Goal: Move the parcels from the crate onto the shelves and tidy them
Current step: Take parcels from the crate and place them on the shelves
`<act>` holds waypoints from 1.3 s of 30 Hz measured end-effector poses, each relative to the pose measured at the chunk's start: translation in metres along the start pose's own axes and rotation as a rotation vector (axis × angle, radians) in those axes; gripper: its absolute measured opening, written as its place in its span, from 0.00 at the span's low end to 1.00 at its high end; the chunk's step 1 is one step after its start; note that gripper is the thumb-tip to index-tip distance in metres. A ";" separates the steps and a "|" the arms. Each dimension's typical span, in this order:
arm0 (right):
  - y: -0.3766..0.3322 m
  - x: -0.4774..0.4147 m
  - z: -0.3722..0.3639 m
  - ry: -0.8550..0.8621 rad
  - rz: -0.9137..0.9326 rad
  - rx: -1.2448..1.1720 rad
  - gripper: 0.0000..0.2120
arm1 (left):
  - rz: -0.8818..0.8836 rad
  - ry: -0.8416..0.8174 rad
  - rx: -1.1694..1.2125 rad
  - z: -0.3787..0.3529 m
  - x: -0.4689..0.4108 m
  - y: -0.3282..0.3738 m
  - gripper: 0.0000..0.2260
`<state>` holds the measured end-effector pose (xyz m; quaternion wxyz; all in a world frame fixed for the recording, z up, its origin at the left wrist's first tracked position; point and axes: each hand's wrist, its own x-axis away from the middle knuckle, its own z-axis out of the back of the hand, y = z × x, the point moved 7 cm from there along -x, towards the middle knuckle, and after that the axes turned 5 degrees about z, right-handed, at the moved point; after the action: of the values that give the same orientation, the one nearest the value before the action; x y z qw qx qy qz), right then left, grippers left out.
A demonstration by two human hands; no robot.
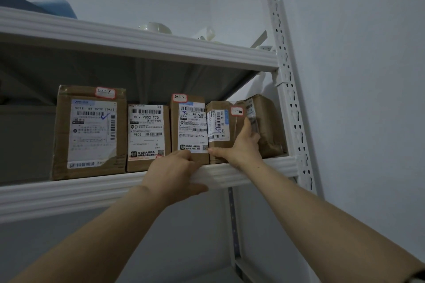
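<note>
Several brown cardboard parcels with white labels stand in a row on a white metal shelf point(92, 193). From the left: a big parcel tagged 3-1-7 point(89, 132), a parcel marked 507-P802 point(148, 136), a taller one tagged 3-1-9 point(190, 130), a parcel tagged 3-1-10 point(220, 128), and a crumpled parcel point(268, 124) at the far right. My right hand point(241, 145) grips the 3-1-10 parcel, thumb along its lower front. My left hand point(174, 174) rests on the shelf's front edge, fingers against the base of the 3-1-9 parcel. No crate is in view.
A second white shelf point(138, 39) hangs above, carrying a pale round object point(156, 27) and a blue item point(57, 9). A perforated white upright point(289, 89) stands at the right, close to the wall. Below the shelf lies a dim gap.
</note>
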<state>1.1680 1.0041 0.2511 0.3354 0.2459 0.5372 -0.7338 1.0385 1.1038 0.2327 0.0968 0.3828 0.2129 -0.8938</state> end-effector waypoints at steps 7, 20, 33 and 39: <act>0.005 -0.009 -0.003 -0.040 -0.078 -0.018 0.62 | 0.000 0.035 -0.012 0.000 0.001 0.000 0.25; 0.004 -0.018 0.035 0.255 0.082 0.197 0.32 | -0.068 -0.001 -0.183 0.008 -0.016 0.006 0.28; 0.014 -0.041 0.062 0.284 0.232 0.508 0.35 | -0.312 0.405 -0.157 0.049 -0.053 0.060 0.17; 0.002 -0.060 0.079 0.268 0.410 0.679 0.28 | -0.541 0.205 -0.442 0.019 -0.096 0.119 0.17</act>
<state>1.2082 0.9424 0.3167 0.3016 0.5377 0.2438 -0.7487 1.1318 0.9902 0.2778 -0.0846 0.3699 0.5032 -0.7764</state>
